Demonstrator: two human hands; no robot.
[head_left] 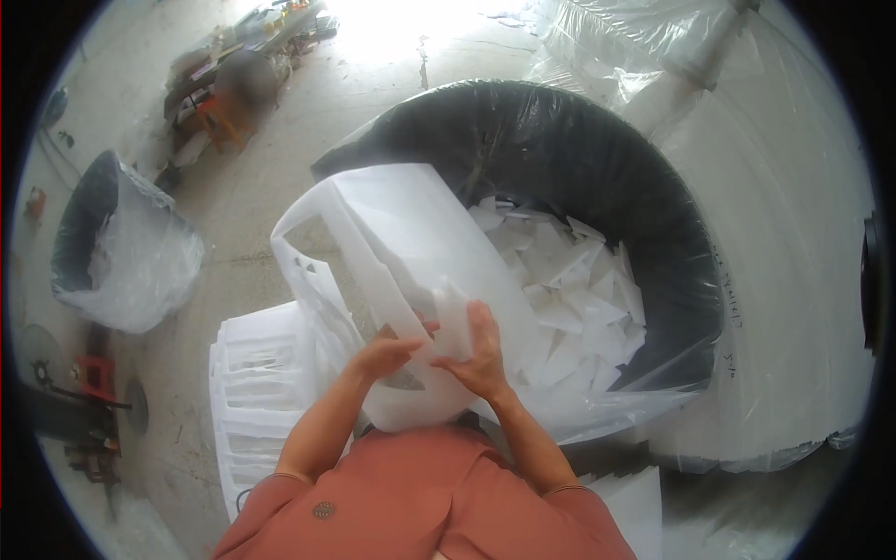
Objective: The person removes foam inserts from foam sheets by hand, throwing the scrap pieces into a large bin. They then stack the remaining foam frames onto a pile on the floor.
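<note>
A large, bent white foam sheet [425, 210] with cut-out openings stands in front of my body, leaning over the bin's near side. My left hand [387, 357] grips a strip of this sheet near its lower edge, fingers partly hidden behind it. Close beside it, my right hand [483, 364] has its thumb and fingers around a raised flap of the same white foam. Below and left lies a stack of slotted white sheets [261, 359], close to my left forearm.
A big round bin lined with dark plastic [667, 215] holds many white offcuts [574, 285]. Plastic-wrapped bulk [775, 233] stands on the right. A smaller lined bin [131, 252] is at left. Farther back are an orange stool [219, 123] and a cluttered bench [243, 47].
</note>
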